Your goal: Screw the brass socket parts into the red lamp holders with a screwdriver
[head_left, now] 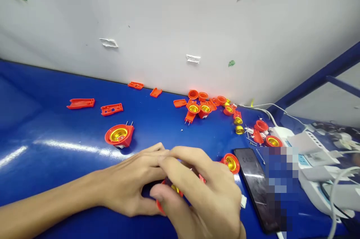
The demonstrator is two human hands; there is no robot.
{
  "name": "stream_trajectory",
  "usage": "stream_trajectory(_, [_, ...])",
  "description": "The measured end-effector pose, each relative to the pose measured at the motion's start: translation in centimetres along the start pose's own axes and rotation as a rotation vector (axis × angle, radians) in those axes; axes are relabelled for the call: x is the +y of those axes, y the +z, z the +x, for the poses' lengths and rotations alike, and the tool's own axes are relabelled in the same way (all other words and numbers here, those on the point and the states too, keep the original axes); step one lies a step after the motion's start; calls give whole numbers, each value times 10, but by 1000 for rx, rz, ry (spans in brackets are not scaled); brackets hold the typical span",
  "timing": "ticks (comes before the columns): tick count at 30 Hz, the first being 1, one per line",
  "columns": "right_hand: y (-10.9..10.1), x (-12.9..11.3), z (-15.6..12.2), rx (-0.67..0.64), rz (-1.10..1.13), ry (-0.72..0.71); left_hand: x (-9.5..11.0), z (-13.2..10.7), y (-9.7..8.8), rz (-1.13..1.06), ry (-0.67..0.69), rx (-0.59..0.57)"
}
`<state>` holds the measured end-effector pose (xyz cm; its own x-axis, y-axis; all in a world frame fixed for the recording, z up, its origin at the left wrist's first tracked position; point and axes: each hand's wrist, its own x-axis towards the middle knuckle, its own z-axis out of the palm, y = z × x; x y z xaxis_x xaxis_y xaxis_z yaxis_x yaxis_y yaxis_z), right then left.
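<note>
Both my hands meet low in the middle of the blue table (56,164). My left hand (132,182) and my right hand (202,194) are closed together around one orange lamp socket (168,190) with a brass threaded insert; only slivers of it show between the fingers. An assembled orange socket (119,135) with two pins stands a short way behind my left hand. Another orange socket (231,162) lies just past my right hand.
A pile of orange socket parts and brass inserts (205,106) lies by the white wall, with flat orange pieces (111,109) scattered to the left. A black phone (255,184) lies right of my hands. White power strips and cables (315,168) fill the right side.
</note>
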<state>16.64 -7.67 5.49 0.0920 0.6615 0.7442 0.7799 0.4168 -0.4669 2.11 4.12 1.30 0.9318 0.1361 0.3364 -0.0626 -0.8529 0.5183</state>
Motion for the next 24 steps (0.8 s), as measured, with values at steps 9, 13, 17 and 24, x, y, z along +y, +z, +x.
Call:
stream_trajectory(9, [11, -7, -5, 232, 151, 78, -2, 1, 1, -131, 52, -6])
stream_trajectory(13, [16, -3, -8, 273, 52, 69, -3, 0, 3, -144, 58, 2])
stream_trajectory(17, [10, 2, -9, 140, 16, -30, -3, -1, 4, -117, 25, -8])
stream_trajectory(24, [-11, -1, -1, -2, 158, -47, -4, -4, 8, -96, 75, -5])
